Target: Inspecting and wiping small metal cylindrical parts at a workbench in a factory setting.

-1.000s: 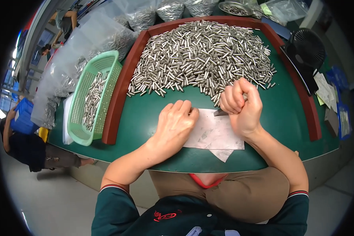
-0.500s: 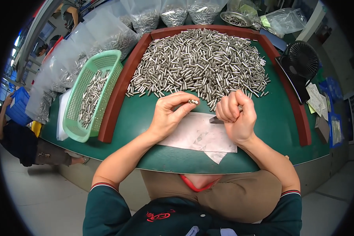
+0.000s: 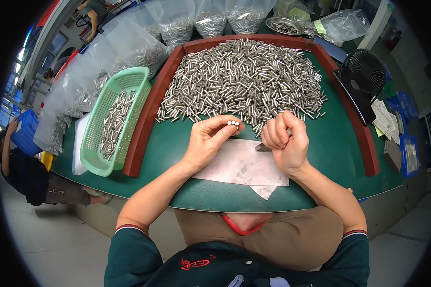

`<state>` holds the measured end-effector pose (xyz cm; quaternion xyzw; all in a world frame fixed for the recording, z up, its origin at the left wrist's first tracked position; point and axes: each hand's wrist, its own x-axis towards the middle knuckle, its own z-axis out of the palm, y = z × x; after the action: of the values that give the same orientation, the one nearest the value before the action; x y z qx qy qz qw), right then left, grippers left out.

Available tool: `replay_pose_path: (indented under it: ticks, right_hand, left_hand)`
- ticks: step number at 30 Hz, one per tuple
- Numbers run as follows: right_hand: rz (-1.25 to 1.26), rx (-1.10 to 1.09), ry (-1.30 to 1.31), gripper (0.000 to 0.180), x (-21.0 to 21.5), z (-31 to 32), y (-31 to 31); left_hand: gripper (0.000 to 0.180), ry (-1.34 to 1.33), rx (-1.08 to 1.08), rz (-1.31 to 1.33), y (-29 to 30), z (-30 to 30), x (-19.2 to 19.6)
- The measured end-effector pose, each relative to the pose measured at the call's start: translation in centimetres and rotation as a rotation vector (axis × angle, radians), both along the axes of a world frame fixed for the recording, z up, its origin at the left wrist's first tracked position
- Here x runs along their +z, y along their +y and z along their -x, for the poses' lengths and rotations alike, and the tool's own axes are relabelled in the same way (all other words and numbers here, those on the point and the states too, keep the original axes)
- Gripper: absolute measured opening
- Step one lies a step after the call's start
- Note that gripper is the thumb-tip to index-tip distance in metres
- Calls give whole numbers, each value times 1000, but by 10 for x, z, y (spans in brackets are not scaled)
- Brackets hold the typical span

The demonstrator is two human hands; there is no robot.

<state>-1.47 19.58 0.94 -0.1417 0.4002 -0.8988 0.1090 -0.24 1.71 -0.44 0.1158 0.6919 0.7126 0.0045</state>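
The left hand's (image 3: 207,143) fingers (image 3: 221,122) pinch a few small metal pins (image 3: 232,123) just short of the pin heap (image 3: 244,76). The right hand (image 3: 286,142) is clenched round a dark tool (image 3: 263,147) over the paper sheet (image 3: 239,165). It looks like an inspection step; bringing pins and tool together would need a steady grip.

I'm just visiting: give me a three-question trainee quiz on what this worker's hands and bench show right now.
1. True or false: the left hand pinches small metal pins at its fingertips.
2. Where does the green basket sit? A) inside the red-rimmed tray B) left of it, outside C) on the white paper
3. Fill in: the right hand is closed in a ____ above the paper.

Key: 1 true; 2 B; 3 fist
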Motion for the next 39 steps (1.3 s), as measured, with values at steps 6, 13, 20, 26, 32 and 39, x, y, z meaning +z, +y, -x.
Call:
replay_pose_path:
  ticks: [6, 13, 20, 26, 32, 39]
  right_hand:
    - [-9, 14, -31, 41, -1, 2, 0]
    - [7, 8, -63, 41, 0, 3, -1]
    - [7, 0, -66, 40, 1, 2, -1]
    - [-2, 0, -68, 40, 1, 3, -1]
    - [-1, 8, -71, 40, 2, 3, -1]
    - [14, 13, -78, 40, 2, 3, 0]
  left_hand:
    - [25, -498, -145, -359, -6, 0, 12]
    - [34, -707, -188, -582, -11, 2, 11]
    - [35, -799, -232, -737, -13, 4, 9]
    - [37, -848, -244, -830, -15, 5, 8]
    - [39, -771, -217, -685, -13, 5, 10]
    - [38, -810, -248, -827, -17, 7, 8]
